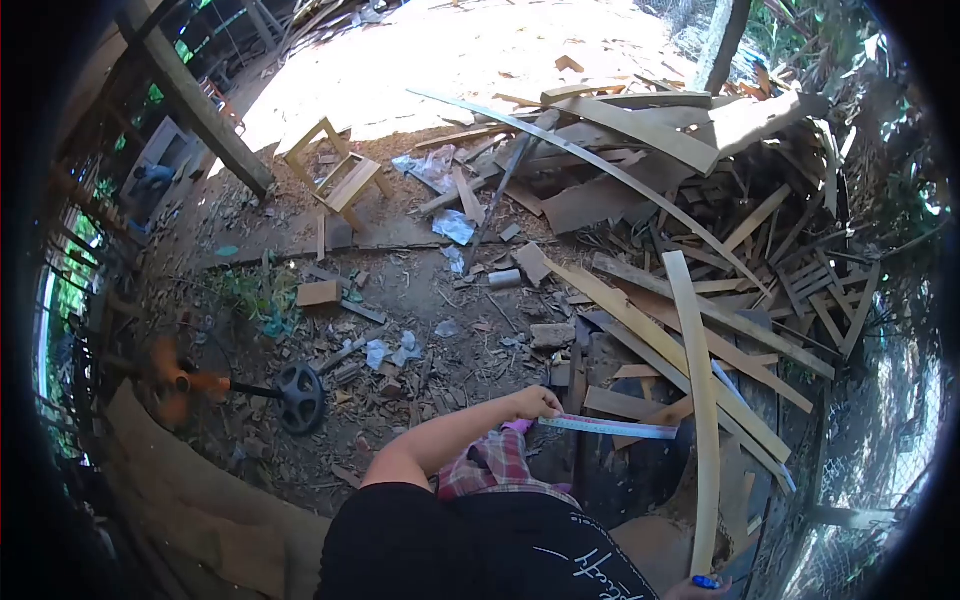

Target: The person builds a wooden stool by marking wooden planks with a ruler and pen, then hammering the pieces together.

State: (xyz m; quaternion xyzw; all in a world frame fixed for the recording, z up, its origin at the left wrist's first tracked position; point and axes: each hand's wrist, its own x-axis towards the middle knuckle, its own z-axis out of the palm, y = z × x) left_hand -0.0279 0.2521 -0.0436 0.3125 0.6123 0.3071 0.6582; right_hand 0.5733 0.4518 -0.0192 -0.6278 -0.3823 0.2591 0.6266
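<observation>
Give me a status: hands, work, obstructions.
Left hand pinching ruler. Right hand at plank's near end, blue item at its fingers. Loose boards close by, beneath plank.

Bent left arm (435, 440), left hand (538, 402) pinched

Wdn chair (352, 182) nr post (207, 112), orange fan (183, 383)

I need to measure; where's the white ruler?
Right of centre in the head view, the white ruler extends from the left hand toward a long pale board.
</observation>
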